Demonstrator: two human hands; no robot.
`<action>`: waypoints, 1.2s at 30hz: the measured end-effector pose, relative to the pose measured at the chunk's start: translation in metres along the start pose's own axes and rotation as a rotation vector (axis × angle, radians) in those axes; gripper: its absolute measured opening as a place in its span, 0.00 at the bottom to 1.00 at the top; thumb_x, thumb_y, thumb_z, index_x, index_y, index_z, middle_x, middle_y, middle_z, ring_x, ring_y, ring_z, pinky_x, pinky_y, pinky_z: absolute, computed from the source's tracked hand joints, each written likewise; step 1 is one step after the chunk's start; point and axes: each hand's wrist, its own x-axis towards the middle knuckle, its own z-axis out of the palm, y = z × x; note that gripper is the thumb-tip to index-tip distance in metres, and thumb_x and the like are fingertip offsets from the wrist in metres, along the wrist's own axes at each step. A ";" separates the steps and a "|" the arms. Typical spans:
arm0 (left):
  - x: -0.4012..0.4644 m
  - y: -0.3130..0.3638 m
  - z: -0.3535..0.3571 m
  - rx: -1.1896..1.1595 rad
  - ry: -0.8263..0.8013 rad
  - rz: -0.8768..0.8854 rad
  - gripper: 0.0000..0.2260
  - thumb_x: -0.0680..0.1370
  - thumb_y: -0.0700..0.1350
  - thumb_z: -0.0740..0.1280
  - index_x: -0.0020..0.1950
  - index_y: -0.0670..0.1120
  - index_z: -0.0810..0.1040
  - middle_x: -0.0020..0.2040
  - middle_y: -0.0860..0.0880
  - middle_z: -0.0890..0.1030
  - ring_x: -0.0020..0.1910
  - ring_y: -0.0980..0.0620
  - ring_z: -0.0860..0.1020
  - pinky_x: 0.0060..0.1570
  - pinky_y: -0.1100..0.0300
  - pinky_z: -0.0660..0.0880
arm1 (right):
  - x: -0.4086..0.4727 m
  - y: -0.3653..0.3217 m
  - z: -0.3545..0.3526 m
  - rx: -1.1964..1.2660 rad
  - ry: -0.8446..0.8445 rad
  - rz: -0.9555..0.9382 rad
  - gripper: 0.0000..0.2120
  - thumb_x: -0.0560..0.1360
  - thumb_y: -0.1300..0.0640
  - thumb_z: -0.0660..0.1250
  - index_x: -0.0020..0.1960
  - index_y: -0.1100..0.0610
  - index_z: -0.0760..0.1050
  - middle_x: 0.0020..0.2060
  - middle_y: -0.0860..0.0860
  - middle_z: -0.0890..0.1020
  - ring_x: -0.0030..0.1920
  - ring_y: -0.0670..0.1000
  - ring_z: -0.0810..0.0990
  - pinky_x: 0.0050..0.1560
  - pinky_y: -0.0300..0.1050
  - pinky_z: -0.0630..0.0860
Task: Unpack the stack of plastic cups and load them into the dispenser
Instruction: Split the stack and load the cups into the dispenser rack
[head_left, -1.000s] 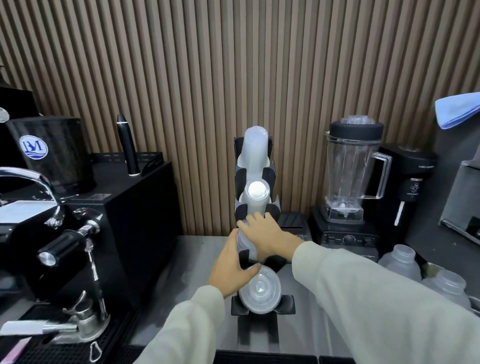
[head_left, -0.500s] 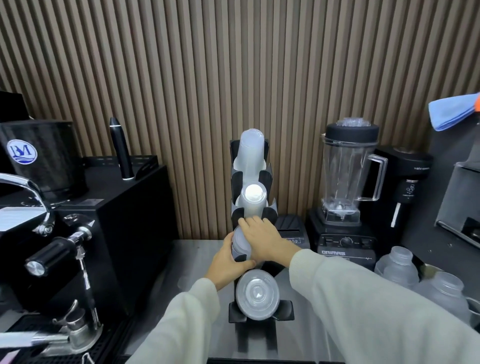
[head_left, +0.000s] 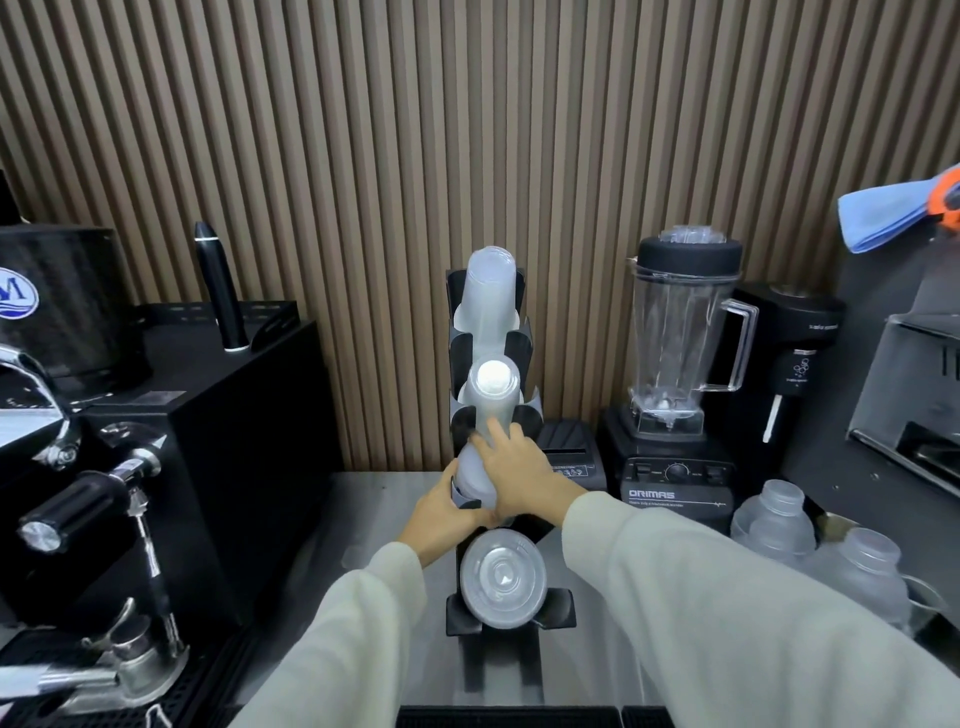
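Blender (head_left: 675, 343) right, espresso machine (head_left: 93, 467) left, bottles (head_left: 774, 519) beside a blue cloth (head_left: 883, 215)

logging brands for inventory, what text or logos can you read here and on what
"ORIMAS": on the blender base, white letters.
"M", partly cut off, in a blue and white round logo: on the black canister at far left.
Small print on the black grinder: too blurred to read.
Small print on the receipt printer: too small to read.
Cups, lids and bottles: no text visible.
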 end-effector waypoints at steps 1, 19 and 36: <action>-0.001 0.001 -0.001 0.010 -0.005 0.002 0.36 0.69 0.43 0.75 0.72 0.55 0.61 0.63 0.52 0.74 0.58 0.54 0.73 0.52 0.66 0.68 | -0.001 0.001 -0.003 0.016 -0.028 -0.001 0.49 0.65 0.50 0.76 0.75 0.58 0.50 0.67 0.59 0.60 0.63 0.60 0.66 0.58 0.49 0.71; -0.020 0.009 0.008 0.647 0.225 0.241 0.41 0.76 0.47 0.67 0.76 0.44 0.41 0.78 0.46 0.42 0.77 0.49 0.47 0.71 0.58 0.61 | -0.021 -0.020 0.013 -0.157 -0.043 0.097 0.39 0.79 0.47 0.59 0.76 0.54 0.35 0.77 0.55 0.44 0.76 0.62 0.47 0.72 0.66 0.52; -0.043 0.002 0.007 0.925 0.196 0.253 0.41 0.77 0.58 0.61 0.76 0.45 0.37 0.78 0.43 0.41 0.77 0.45 0.44 0.74 0.49 0.54 | -0.056 -0.013 -0.009 0.009 0.084 0.104 0.41 0.78 0.42 0.58 0.77 0.61 0.39 0.78 0.56 0.48 0.78 0.55 0.45 0.74 0.61 0.43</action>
